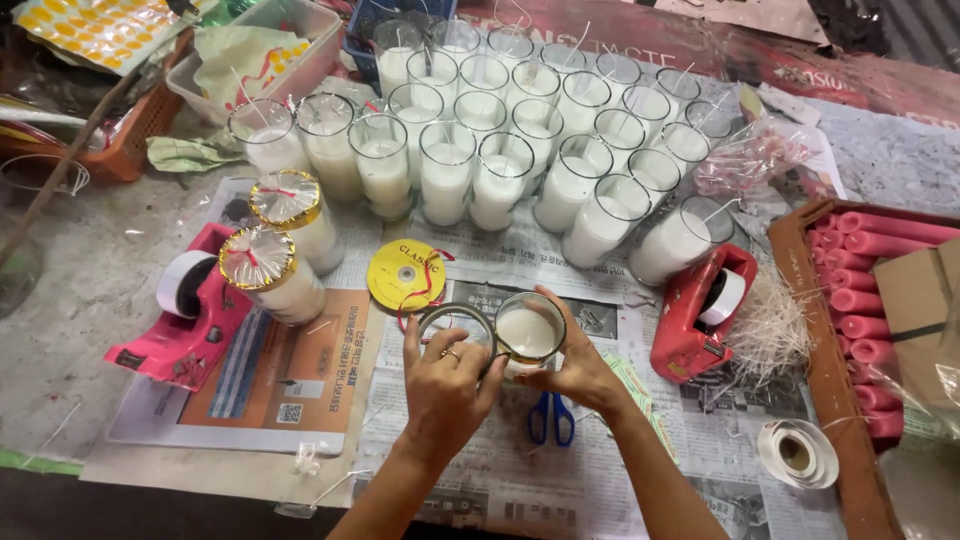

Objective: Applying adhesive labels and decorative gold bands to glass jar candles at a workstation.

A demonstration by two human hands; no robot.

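A wax-filled glass candle (529, 333) sits on the newspaper (560, 470) near the table's front edge, the right hand (580, 370) curling its fingers around the glass's right side while the left hand (445, 385) pinches a clear round lid (455, 325) just left of the glass. Just below the glass, blue scissors (550, 418) lie half hidden under the right wrist. Above the glass stand rows of filled glasses (500, 150), their far ones cut off; a yellow ribbon spool (405, 275) lies to its upper left, and a red tape dispenser (700, 310) to its right.
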